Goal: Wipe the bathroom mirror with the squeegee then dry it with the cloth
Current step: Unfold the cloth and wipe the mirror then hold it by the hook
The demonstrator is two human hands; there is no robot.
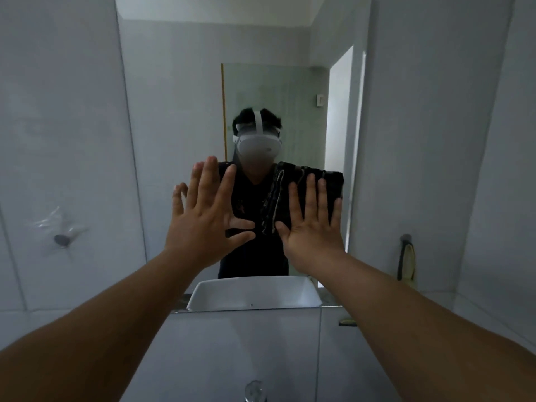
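Head view: your right hand [314, 224] lies flat with straight fingers, pressing the dark cloth [301, 192] against the mirror [179, 111] near its right edge. Your left hand [207, 216] is spread with fingers straight, palm at the glass left of the cloth, grasping nothing. A squeegee [406, 258] hangs on the wall right of the mirror, above the sink [249, 294].

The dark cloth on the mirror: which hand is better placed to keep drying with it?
The right hand. Its flat fingers already press the dark cloth against the mirror. The left hand is spread open beside it with nothing under it, so it would first have to take the cloth over.
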